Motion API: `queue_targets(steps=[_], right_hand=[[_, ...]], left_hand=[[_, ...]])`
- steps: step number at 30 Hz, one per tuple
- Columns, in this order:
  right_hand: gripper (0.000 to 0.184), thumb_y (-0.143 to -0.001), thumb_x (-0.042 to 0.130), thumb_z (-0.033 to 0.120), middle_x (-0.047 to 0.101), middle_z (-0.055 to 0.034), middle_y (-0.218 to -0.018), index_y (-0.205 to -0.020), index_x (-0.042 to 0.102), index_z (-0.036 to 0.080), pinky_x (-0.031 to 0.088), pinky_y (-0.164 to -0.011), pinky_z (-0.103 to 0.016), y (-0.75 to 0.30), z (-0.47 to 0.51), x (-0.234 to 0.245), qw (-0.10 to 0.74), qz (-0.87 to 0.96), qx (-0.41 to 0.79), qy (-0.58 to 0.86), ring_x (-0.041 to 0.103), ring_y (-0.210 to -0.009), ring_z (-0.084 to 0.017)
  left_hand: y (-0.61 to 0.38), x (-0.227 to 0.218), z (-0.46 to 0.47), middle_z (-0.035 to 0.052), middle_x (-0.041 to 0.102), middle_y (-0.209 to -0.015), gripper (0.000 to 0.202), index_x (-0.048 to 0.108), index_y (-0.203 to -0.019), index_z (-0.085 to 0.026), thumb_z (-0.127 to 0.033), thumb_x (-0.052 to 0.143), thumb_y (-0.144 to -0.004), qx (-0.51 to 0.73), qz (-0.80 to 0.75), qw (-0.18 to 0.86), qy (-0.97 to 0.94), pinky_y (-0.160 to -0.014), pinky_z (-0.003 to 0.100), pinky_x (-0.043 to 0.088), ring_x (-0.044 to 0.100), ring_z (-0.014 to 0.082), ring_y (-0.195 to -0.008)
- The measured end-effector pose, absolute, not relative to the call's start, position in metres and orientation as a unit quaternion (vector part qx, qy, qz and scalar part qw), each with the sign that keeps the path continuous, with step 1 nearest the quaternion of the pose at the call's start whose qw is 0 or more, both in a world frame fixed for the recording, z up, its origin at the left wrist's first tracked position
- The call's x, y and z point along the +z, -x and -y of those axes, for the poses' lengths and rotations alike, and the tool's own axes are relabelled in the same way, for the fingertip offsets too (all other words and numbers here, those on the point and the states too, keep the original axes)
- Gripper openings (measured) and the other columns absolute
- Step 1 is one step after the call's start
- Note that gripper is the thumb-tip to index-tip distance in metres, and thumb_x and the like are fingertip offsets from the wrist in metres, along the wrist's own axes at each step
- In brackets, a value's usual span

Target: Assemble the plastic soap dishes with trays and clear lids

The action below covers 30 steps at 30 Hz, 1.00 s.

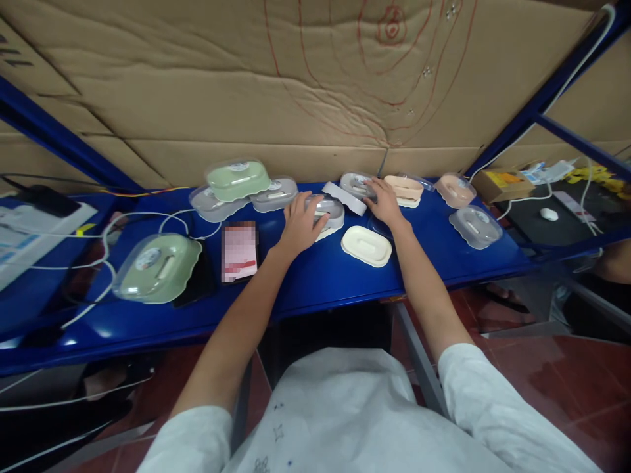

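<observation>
My left hand (303, 220) lies over the left side of a grey oval box with a clear lid (334, 209), its fingers curled on the lid and its thumb at the front. At the right end of another grey lidded box (355, 184), farther back, my right hand (387, 202) has its fingers bent round the edge. A white strip-like piece (344, 198) lies between these two boxes. In front of my hands sits a cream oval tray (367, 246). Behind my right hand is a peach box (405, 188), with a clear lid (419, 182) leaning beside it.
Lidded boxes in green (158, 266), grey (476, 226) and peach (456, 189) stand along the blue table (315, 282). A phone (240, 251) lies left of my left forearm. White cables (111, 263) cross the left side. Cardboard (197, 85) rises behind.
</observation>
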State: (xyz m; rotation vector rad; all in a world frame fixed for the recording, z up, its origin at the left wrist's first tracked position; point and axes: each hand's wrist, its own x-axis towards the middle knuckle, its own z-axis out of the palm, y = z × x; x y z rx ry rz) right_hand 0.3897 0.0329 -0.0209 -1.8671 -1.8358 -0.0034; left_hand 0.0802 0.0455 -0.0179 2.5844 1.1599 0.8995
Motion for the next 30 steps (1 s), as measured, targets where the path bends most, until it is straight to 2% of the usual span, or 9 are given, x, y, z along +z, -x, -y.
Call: queue_targets(steps=[4,12,16,20,22,26,28,30], right_hand=[[0.054,-0.102,0.059,0.043,0.056,-0.0139,-0.162,-0.153,0.062,0.025,0.039,-0.125,-0.066,-0.390,-0.029,-0.016,0.263,0.679,-0.009,0.685,0.048,-0.150,-0.039],[0.050,-0.105,0.055,0.050,0.065,-0.0133,-0.152,-0.146,0.067,0.023,0.044,-0.120,-0.059,-0.383,-0.022,-0.008,0.280,0.676,-0.037,0.681,0.055,-0.140,-0.039],[0.048,-0.109,0.048,0.046,0.068,-0.0139,-0.149,-0.145,0.066,0.021,0.045,-0.119,-0.057,-0.383,-0.021,-0.004,0.293,0.662,-0.055,0.688,0.057,-0.137,-0.037],[0.046,-0.110,0.041,0.035,0.065,-0.0176,-0.150,-0.146,0.064,0.017,0.044,-0.119,-0.055,-0.384,-0.019,0.003,0.301,0.641,-0.077,0.702,0.055,-0.140,-0.037],[0.045,-0.110,0.040,0.030,0.069,-0.0181,-0.143,-0.143,0.066,0.016,0.046,-0.117,-0.052,-0.381,-0.018,0.006,0.294,0.643,-0.076,0.703,0.059,-0.136,-0.035],[0.038,-0.109,0.046,0.028,0.079,-0.0119,-0.125,-0.134,0.073,0.021,0.053,-0.106,-0.045,-0.370,-0.016,0.004,0.249,0.683,-0.035,0.685,0.071,-0.117,-0.031],[0.036,-0.107,0.050,0.028,0.079,-0.0121,-0.129,-0.135,0.073,0.021,0.052,-0.107,-0.046,-0.364,-0.015,0.000,0.223,0.700,-0.019,0.678,0.070,-0.121,-0.032],[0.042,-0.105,0.053,0.028,0.074,-0.0148,-0.140,-0.143,0.069,0.019,0.047,-0.113,-0.052,-0.359,-0.014,-0.006,0.199,0.708,-0.010,0.678,0.066,-0.130,-0.035]], left_hand=[[-0.079,-0.017,-0.045,0.0226,0.047,-0.165,0.063,0.056,-0.154,-0.019,-0.061,0.040,-0.111,0.298,-0.386,0.084,-0.869,-0.125,0.059,0.034,0.042,0.0390,-0.156],[-0.079,-0.016,-0.045,0.0224,0.048,-0.164,0.064,0.055,-0.156,-0.018,-0.061,0.040,-0.111,0.295,-0.386,0.083,-0.870,-0.126,0.057,0.033,0.042,0.0390,-0.156],[-0.079,-0.016,-0.045,0.0211,0.046,-0.166,0.063,0.055,-0.156,-0.019,-0.061,0.040,-0.111,0.289,-0.390,0.086,-0.870,-0.127,0.057,0.032,0.041,0.0391,-0.157],[-0.079,-0.016,-0.046,0.0212,0.044,-0.167,0.063,0.055,-0.156,-0.019,-0.061,0.041,-0.111,0.291,-0.387,0.089,-0.870,-0.126,0.056,0.033,0.041,0.0387,-0.157],[-0.079,-0.016,-0.046,0.0213,0.043,-0.167,0.063,0.055,-0.156,-0.020,-0.061,0.040,-0.111,0.293,-0.387,0.087,-0.870,-0.126,0.056,0.034,0.041,0.0387,-0.157],[-0.079,-0.016,-0.046,0.0209,0.043,-0.168,0.060,0.056,-0.156,-0.020,-0.059,0.043,-0.111,0.293,-0.393,0.079,-0.868,-0.126,0.056,0.034,0.041,0.0388,-0.157],[-0.079,-0.016,-0.046,0.0212,0.044,-0.167,0.059,0.056,-0.156,-0.020,-0.057,0.045,-0.111,0.292,-0.394,0.076,-0.868,-0.125,0.056,0.035,0.041,0.0389,-0.157],[-0.079,-0.016,-0.047,0.0214,0.044,-0.167,0.059,0.056,-0.156,-0.020,-0.056,0.046,-0.111,0.292,-0.393,0.076,-0.869,-0.125,0.056,0.035,0.042,0.0388,-0.157]])
